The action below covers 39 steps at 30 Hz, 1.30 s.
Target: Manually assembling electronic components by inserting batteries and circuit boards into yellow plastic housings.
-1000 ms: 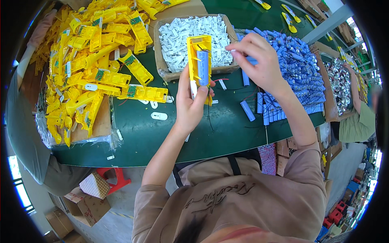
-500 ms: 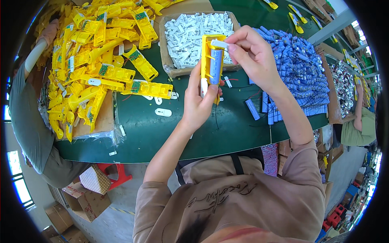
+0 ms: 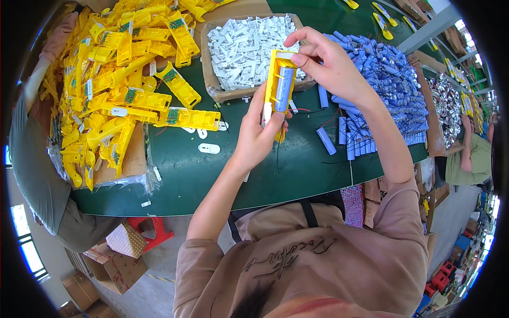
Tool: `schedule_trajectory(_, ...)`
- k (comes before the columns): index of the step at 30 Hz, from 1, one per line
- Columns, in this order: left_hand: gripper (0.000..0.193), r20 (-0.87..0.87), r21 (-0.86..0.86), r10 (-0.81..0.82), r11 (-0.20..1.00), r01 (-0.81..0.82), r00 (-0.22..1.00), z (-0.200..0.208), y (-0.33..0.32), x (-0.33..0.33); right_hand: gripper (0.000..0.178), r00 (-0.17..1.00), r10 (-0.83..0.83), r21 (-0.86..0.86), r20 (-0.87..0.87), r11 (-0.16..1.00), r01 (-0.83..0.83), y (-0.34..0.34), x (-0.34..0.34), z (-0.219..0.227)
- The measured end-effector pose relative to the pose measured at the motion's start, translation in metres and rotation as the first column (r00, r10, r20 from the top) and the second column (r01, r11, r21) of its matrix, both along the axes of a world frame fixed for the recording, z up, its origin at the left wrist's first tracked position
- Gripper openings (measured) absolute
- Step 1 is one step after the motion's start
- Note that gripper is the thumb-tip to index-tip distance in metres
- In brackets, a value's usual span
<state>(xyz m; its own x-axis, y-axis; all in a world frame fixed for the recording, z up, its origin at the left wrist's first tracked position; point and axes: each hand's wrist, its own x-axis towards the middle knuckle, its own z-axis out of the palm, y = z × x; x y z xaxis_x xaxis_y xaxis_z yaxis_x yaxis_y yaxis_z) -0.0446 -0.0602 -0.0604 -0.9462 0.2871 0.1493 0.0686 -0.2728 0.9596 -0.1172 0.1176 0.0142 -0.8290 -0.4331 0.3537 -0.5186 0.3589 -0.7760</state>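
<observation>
My left hand [image 3: 261,127] is closed around a yellow plastic housing [image 3: 271,85], held upright over the green table. Inside the housing lies a blue cylindrical battery [image 3: 284,90], with my left thumb against its lower end. A thin dark wire hangs below. At the housing's top end, my right hand [image 3: 326,61] pinches a small white plastic piece [image 3: 286,55] between thumb and forefinger. That piece lies across the open end of the housing, above the battery. How deep it sits there I cannot tell.
A carton of white plastic pieces [image 3: 249,50] stands beyond my hands. Yellow housings with green circuit boards [image 3: 142,98] are heaped at left, blue wired batteries [image 3: 389,90] at right. White oval parts [image 3: 209,149] lie on the green table [image 3: 222,183]. A co-worker's sleeve [image 3: 37,159] is at far left.
My right hand has brought the white piece from a tilted position down into the top end of the housing. The housing is still in my left hand.
</observation>
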Motion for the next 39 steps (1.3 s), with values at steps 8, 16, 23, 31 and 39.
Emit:
schedule_trajectory(8, 0.055, 0.107, 0.032, -0.172, 0.985, 0.17, 0.979, 0.009, 0.0, 0.001, 0.024, 0.994, -0.011, 0.296, -0.109, 0.954, 0.043, 0.016, -0.006, -0.003)
schedule_trajectory(16, 0.053, 0.248, 0.158, -0.109, 0.985, 0.071, 0.962, 0.004, -0.008, -0.005, 0.049, 0.954, -0.014, -0.377, 0.298, 0.917, 0.131, -0.002, 0.006, -0.027)
schedule_trajectory(23, 0.054, 0.198, 0.21, -0.058, 0.978, 0.015, 0.979, 0.005, -0.004, -0.006, 0.062, 0.903, 0.101, -0.507, 0.418, 0.851, 0.139, -0.049, 0.032, -0.037)
schedule_trajectory(31, 0.052, 0.178, 0.17, -0.042, 0.985, 0.011, 0.983, 0.005, -0.006, -0.006, 0.061, 0.919, 0.08, -0.502, 0.387, 0.854, 0.137, -0.052, 0.028, -0.042)
schedule_trajectory(39, 0.051, 0.175, 0.175, -0.104, 0.982, 0.073, 0.979, 0.008, -0.004, -0.001, 0.026, 0.916, 0.034, -0.448, 0.401, 0.879, 0.164, -0.03, 0.004, -0.03)
